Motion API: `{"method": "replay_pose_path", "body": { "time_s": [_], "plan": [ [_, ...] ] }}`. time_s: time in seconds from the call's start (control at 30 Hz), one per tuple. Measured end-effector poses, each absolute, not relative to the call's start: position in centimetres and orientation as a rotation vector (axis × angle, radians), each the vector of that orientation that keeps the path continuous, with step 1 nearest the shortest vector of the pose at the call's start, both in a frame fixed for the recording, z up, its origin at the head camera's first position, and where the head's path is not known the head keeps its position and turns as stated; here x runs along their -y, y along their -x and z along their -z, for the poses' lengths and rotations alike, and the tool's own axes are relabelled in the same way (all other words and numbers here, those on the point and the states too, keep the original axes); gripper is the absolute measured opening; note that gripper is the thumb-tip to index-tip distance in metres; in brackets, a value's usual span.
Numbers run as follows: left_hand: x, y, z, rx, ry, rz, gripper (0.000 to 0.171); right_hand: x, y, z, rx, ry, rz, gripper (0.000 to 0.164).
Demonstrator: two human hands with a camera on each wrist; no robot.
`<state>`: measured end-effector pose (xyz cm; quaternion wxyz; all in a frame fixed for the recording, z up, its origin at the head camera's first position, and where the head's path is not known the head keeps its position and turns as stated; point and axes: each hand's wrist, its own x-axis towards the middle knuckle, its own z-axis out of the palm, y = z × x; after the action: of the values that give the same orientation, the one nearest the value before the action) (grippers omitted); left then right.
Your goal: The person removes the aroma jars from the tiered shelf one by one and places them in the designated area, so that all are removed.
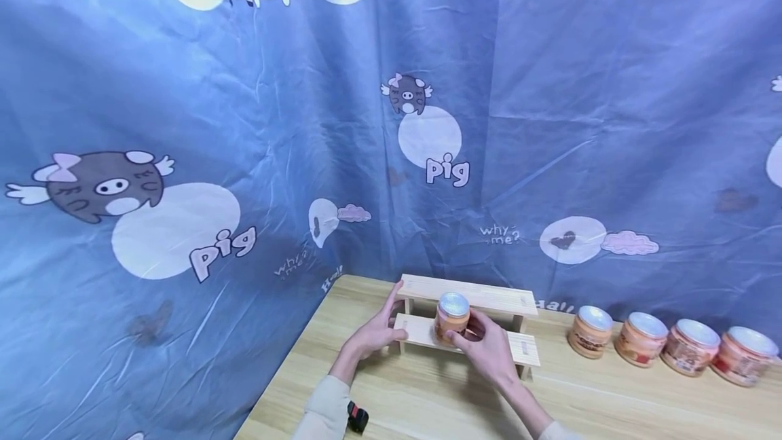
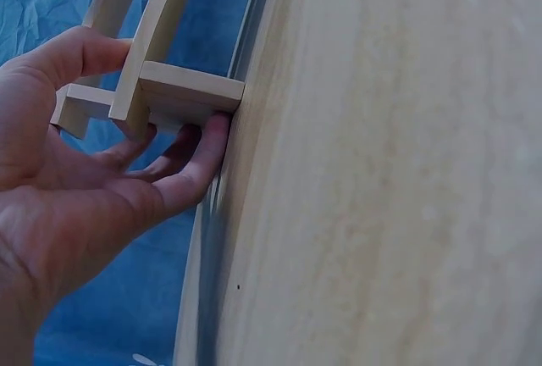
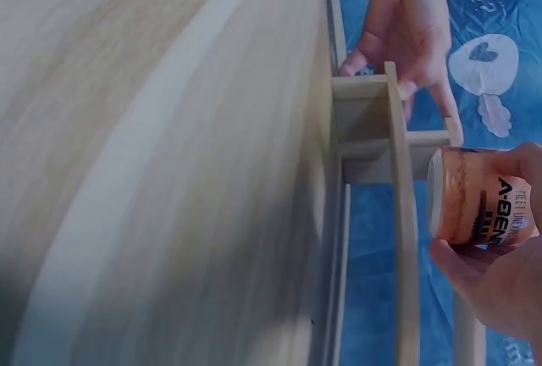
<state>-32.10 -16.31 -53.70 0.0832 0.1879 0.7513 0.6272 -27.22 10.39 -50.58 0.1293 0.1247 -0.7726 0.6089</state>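
A two-step wooden rack (image 1: 467, 292) stands on the table against the curtain. My left hand (image 1: 374, 335) grips the rack's left end; the left wrist view shows the thumb on the lower board (image 2: 144, 61) and the other fingers (image 2: 203, 158) curled beneath it by the leg. My right hand (image 1: 491, 352) holds an orange-labelled jar (image 1: 452, 321) with a silvery top, upright over the lower step. In the right wrist view, thumb and fingers clasp the jar (image 3: 478, 196) from the side, with a narrow gap between its base and the lower board (image 3: 405, 239).
Several similar jars (image 1: 641, 339) stand in a row on the table to the right of the rack. A small black and red object (image 1: 357, 417) lies by the left sleeve. The blue printed curtain (image 1: 342, 121) hangs behind and left of the wooden table (image 1: 421, 406).
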Motion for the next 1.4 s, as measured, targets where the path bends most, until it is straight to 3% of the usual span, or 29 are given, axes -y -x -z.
{"method": "replay_pose_path", "body": {
  "time_s": [0.47, 0.7, 0.9, 1.4],
  "plan": [
    [16.7, 32.3, 53.6, -2.143, -0.553, -1.918, 0.116, -18.4, 25.0, 47.9, 2.306, -0.306, -1.578, 0.064],
    [17.0, 32.2, 53.5, -2.141, -0.49, -1.915, 0.117, -22.2, 24.7, 47.6, 2.268, -0.245, -1.43, 0.058],
    [16.7, 32.0, 53.3, -2.156, -0.507, -1.882, 0.115, -25.1, 24.2, 47.7, 2.296, -0.141, -1.329, 0.064],
    [18.5, 31.6, 52.3, -2.212, -0.541, -1.783, 0.116, -26.9, 26.3, 50.7, 2.345, -0.042, -1.239, 0.063]
  ]
}}
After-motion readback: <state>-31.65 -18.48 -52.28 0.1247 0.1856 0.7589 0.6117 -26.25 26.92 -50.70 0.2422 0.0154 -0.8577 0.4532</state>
